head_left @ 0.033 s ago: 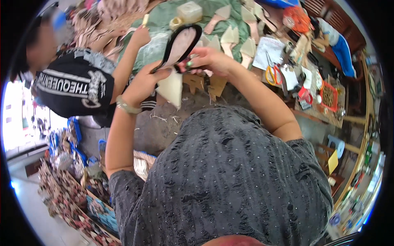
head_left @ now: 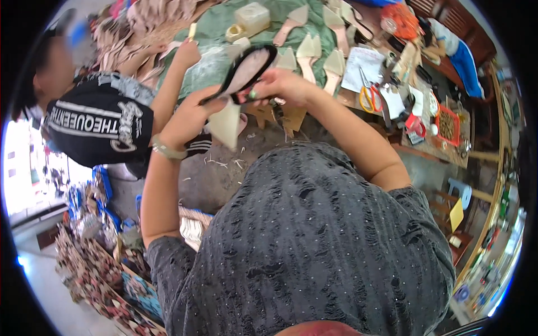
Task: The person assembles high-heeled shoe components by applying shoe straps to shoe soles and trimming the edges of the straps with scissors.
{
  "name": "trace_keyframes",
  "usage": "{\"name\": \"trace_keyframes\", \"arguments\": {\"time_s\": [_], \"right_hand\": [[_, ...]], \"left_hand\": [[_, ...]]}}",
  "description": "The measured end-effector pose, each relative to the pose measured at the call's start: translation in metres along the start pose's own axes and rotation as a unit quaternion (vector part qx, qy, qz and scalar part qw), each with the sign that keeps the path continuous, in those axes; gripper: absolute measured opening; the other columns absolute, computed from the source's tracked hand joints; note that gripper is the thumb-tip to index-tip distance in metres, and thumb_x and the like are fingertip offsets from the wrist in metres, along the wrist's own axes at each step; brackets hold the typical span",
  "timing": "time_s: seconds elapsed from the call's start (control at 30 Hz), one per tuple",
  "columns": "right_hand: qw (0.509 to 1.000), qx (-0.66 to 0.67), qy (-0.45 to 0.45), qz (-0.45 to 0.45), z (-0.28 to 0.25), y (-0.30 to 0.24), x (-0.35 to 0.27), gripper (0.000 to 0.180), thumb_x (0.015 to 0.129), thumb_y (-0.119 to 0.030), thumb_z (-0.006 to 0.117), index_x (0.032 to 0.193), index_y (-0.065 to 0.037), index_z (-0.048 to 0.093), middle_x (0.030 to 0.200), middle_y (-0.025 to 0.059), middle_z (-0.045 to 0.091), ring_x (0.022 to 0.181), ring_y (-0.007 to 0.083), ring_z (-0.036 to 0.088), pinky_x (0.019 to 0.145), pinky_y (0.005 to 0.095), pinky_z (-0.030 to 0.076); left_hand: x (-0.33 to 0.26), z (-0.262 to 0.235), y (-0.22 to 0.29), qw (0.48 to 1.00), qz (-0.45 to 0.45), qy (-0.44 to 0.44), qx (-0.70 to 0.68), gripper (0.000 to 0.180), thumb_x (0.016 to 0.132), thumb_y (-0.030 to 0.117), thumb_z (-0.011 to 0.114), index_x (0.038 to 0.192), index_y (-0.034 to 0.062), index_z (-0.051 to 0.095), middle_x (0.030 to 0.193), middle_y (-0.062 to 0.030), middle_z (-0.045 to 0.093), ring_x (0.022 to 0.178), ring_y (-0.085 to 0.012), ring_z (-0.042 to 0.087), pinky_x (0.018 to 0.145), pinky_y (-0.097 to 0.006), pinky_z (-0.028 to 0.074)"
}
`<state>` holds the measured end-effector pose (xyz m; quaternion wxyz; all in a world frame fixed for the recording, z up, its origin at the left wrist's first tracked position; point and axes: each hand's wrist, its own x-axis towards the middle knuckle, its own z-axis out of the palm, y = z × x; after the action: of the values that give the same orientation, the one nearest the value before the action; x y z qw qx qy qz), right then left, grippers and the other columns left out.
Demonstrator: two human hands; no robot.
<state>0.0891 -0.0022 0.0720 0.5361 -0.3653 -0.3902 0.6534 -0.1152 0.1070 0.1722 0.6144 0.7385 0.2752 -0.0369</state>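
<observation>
A grey shirt (head_left: 308, 224) is occupying the near field. Beyond it, both hands are meeting at a pale sole piece (head_left: 245, 78) with black edging (head_left: 273, 55) — suspended above the floor, short of the table. The left hand (head_left: 188, 120) is gripping its narrow middle from the left, the thumb showing. The right hand (head_left: 288, 87) is reaching in from the right, its fingers bunched at the same section; whether they are pinching the edging cannot be told. The long axis is running near to far, the pointed white end (head_left: 225, 124) hanging toward the body and the rounded end tilting away to the right. Both hands are about equally near — no gap is showing at either.

On the table, a green cloth (head_left: 207, 61) is supporting more pale pieces (head_left: 308, 53). To the right, a paper sheet (head_left: 364, 67) is bearing illegible marks. At left, a co-worker's black shirt (head_left: 101, 126) is displaying large white lettering.
</observation>
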Motion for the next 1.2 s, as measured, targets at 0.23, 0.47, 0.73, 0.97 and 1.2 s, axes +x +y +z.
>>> {"name": "trace_keyframes", "arguments": {"time_s": [0.23, 0.47, 0.73, 0.97, 1.2], "right_hand": [[0.971, -0.203, -0.077, 0.102, -0.006, 0.093, -0.003, 0.036, 0.07, -0.006, 0.074, 0.104, -0.005, 0.065, 0.081, 0.0006, 0.065, 0.076, 0.0104, 0.059, 0.071, 0.0257, 0.046], [0.79, -0.547, -0.127, 0.247, -0.084, 0.202, -0.031, 0.019, 0.075, -0.021, 0.07, 0.089, -0.009, 0.07, 0.079, 0.0033, 0.068, 0.074, 0.0133, 0.063, 0.066, 0.0294, 0.048], [0.931, -0.312, 0.156, 0.109, -0.137, -0.062, -0.078, 0.029, 0.086, -0.016, 0.048, 0.107, -0.011, 0.067, 0.095, 0.0, 0.066, 0.076, 0.0076, 0.062, 0.064, 0.0208, 0.049], [0.9, -0.266, 0.341, 0.049, -0.274, -0.118, -0.12, 0.025, 0.091, -0.017, 0.051, 0.11, -0.012, 0.066, 0.084, -0.0039, 0.064, 0.065, 0.0024, 0.057, 0.056, 0.018, 0.044], [0.807, -0.245, 0.537, 0.011, -0.375, -0.053, -0.137, 0.036, 0.08, -0.009, 0.059, 0.116, -0.008, 0.059, 0.089, 0.0034, 0.066, 0.08, 0.016, 0.063, 0.07, 0.029, 0.052]], "left_hand": [[-0.063, -0.061, 0.042, 0.964, 0.117, 0.23, 0.067, 0.027, 0.085, 0.012, 0.053, 0.104, -0.0046, 0.061, 0.093, -0.0123, 0.067, 0.079, -0.0179, 0.065, 0.072, -0.028, 0.051], [-0.124, -0.163, 0.059, 0.767, 0.488, 0.059, -0.412, 0.037, 0.089, 0.011, 0.048, 0.12, -0.0096, 0.049, 0.127, -0.0204, 0.051, 0.12, -0.0335, 0.047, 0.106, -0.049, 0.032], [-0.081, -0.076, 0.017, 0.833, 0.372, 0.25, -0.325, 0.035, 0.092, 0.017, 0.042, 0.12, -0.0039, 0.044, 0.12, -0.0198, 0.051, 0.105, -0.0263, 0.055, 0.092, -0.038, 0.044], [-0.004, 0.016, 0.023, 0.935, 0.218, 0.136, -0.246, 0.037, 0.082, 0.013, 0.042, 0.106, -0.0125, 0.051, 0.106, -0.0178, 0.059, 0.096, -0.0202, 0.058, 0.087, -0.029, 0.045], [0.08, 0.075, 0.002, 0.971, 0.087, 0.041, -0.218, 0.03, 0.089, 0.008, 0.044, 0.115, -0.0026, 0.055, 0.106, -0.0076, 0.063, 0.096, -0.0141, 0.059, 0.086, -0.026, 0.045]]}}
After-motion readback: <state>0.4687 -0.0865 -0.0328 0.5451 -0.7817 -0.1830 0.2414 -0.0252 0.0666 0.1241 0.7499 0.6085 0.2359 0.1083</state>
